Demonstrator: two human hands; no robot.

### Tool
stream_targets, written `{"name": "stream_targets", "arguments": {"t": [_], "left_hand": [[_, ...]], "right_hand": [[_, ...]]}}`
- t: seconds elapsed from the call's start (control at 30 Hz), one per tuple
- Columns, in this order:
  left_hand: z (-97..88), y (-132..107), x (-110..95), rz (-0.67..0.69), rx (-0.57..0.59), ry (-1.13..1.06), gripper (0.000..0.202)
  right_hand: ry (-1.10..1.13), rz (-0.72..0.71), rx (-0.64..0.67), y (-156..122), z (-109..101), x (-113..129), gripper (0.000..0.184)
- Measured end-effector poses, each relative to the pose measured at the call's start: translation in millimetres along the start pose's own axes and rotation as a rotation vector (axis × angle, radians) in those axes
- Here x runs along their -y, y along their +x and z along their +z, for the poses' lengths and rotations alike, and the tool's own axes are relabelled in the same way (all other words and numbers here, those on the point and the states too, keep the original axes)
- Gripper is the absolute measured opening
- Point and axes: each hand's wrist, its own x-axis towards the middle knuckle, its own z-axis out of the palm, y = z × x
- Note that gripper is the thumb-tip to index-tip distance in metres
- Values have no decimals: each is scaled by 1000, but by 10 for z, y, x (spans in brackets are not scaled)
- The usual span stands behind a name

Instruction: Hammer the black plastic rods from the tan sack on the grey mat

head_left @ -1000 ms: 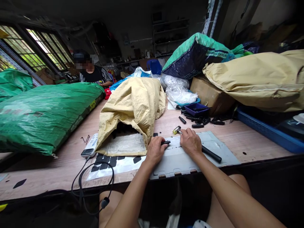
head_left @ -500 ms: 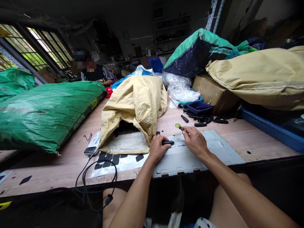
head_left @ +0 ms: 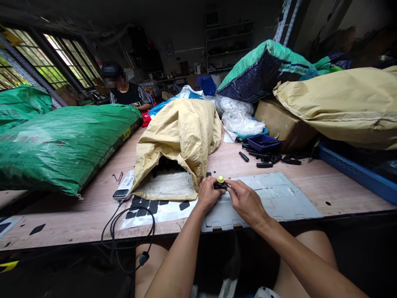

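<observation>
My left hand (head_left: pixel 207 193) is closed around a short black rod-like piece (head_left: pixel 219 186) at the left end of the grey board (head_left: pixel 269 192). In my right hand (head_left: pixel 248 203), the fingers pinch the dark stem of a small tool with a round yellow-green head (head_left: pixel 221 179). That head sits right over the black piece; whether they touch I cannot tell. Both hands are close together. Left of them lies a beige sack (head_left: pixel 176 140), its mouth facing me and silvery wrap inside. A white sheet with black stickers (head_left: pixel 141 209) is partly under it.
Several black pieces (head_left: pixel 263 159) lie behind the board by a small purple tray (head_left: pixel 263 142). A white device (head_left: pixel 123 190) trails a looped black cable over the table edge. Green sack (head_left: pixel 68 145) at left, blue basket (head_left: pixel 356 176) at right. A person (head_left: pixel 127 91) sits across.
My right hand has moved left, bringing the yellow-green-headed tool from beside the left hand to over the black piece. The left hand keeps its hold. The view has shifted slightly.
</observation>
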Motion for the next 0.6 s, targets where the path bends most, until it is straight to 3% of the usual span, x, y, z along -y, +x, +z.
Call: {"name": "stream_targets", "arguments": {"t": [0.07,0.23,0.4,0.6], "left_hand": [[1,1,-1,-6,-1,-6,15],[17,-6,12,-2,-22,-62,19],[21,-19,17,6,-15,-58,19],[15,-32,45,39,-15,-56,20]], "right_hand": [[-45,32,24,-12,-3,3,35],[-37,18,-57,-26,-78,-65,37],[-101,62,-19,-58,-108,-135,34],[-190,136,-102,241,-147,-317,32]]}}
